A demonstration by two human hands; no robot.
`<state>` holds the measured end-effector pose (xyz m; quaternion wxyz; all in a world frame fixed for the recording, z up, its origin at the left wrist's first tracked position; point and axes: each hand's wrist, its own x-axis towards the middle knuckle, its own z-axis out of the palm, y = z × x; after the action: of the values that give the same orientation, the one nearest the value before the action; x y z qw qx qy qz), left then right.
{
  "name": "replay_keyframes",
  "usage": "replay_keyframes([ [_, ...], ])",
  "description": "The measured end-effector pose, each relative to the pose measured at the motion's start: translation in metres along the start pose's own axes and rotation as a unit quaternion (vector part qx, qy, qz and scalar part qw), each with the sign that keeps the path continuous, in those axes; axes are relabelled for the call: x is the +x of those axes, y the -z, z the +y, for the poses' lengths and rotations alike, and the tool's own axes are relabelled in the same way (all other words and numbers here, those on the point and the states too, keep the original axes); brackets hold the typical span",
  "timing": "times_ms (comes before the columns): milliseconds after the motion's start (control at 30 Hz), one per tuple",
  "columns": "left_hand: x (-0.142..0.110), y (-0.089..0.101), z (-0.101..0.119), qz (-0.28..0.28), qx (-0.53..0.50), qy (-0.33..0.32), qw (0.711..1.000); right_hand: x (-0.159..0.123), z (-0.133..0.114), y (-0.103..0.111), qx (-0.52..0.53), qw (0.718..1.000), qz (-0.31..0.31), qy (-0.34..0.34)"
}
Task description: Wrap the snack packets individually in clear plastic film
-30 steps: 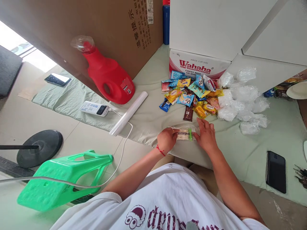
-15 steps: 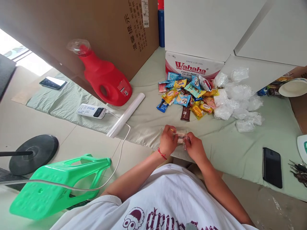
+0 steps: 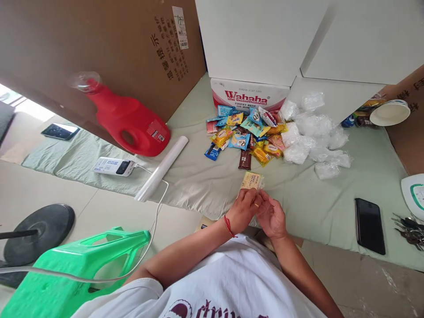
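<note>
A pale yellow printed snack packet with clear film at its right side lies at the front of the cloth. My left hand, with a red string bracelet at the wrist, is closed over the packet's near end. My right hand is palm up beside it, its curled fingers pinching the clear film against the left fingertips. Beyond my hands is a pile of colourful wrapped snacks. To its right are several bundles in clear film. A roll of clear film lies to the left.
Behind the snacks stands a Wahaha carton. At the left are a red jug, a power bank with a white cable, and a green stool. A black phone and keys lie at the right.
The packet has turned so that its printed yellow face shows beyond my hands. My left hand has swung over its near end; my right hand has rolled palm up. The whole view has shifted slightly.
</note>
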<state>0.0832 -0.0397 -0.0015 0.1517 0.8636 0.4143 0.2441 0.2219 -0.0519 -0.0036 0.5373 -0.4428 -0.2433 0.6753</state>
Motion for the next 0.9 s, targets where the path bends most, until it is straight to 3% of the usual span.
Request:
replay_keyframes([
  [100, 0.007, -0.009, -0.002, -0.07, -0.003, -0.105, 0.992, -0.003, -0.002, 0.008, 0.026, 0.998, 0.017, -0.052],
  [200, 0.011, -0.016, 0.0, -0.101, -0.058, -0.176, 0.977, 0.001, -0.005, 0.014, 0.036, 0.996, 0.051, -0.07],
  [300, 0.012, -0.018, 0.008, -0.113, -0.13, -0.182, 0.968, 0.005, -0.015, 0.018, 0.015, 0.996, 0.042, -0.08],
  [367, 0.012, -0.013, 0.016, -0.118, -0.166, -0.189, 0.961, 0.005, -0.025, 0.02, -0.031, 0.996, -0.004, -0.081],
  [467, 0.013, 0.001, 0.025, -0.105, -0.192, -0.205, 0.954, 0.004, -0.053, 0.031, -0.118, 0.991, -0.053, -0.044],
  [500, 0.013, 0.007, 0.025, -0.094, -0.185, -0.182, 0.961, 0.005, -0.066, 0.04, -0.145, 0.988, -0.048, -0.022],
  [600, 0.013, 0.024, 0.011, 0.021, -0.137, -0.059, 0.989, 0.018, -0.122, 0.09, -0.195, 0.975, 0.06, 0.091],
  [667, 0.01, 0.033, -0.009, 0.113, -0.068, 0.033, 0.991, 0.041, -0.17, 0.142, -0.187, 0.945, 0.181, 0.198],
  [733, 0.004, 0.039, -0.034, 0.16, 0.012, 0.087, 0.983, 0.073, -0.218, 0.199, -0.124, 0.909, 0.288, 0.273],
  [833, -0.014, 0.041, -0.071, 0.167, 0.117, 0.144, 0.968, 0.126, -0.272, 0.275, -0.07, 0.867, 0.438, 0.225],
  [900, -0.026, 0.038, -0.089, 0.149, 0.164, 0.158, 0.962, 0.155, -0.293, 0.311, -0.075, 0.856, 0.466, 0.211],
])
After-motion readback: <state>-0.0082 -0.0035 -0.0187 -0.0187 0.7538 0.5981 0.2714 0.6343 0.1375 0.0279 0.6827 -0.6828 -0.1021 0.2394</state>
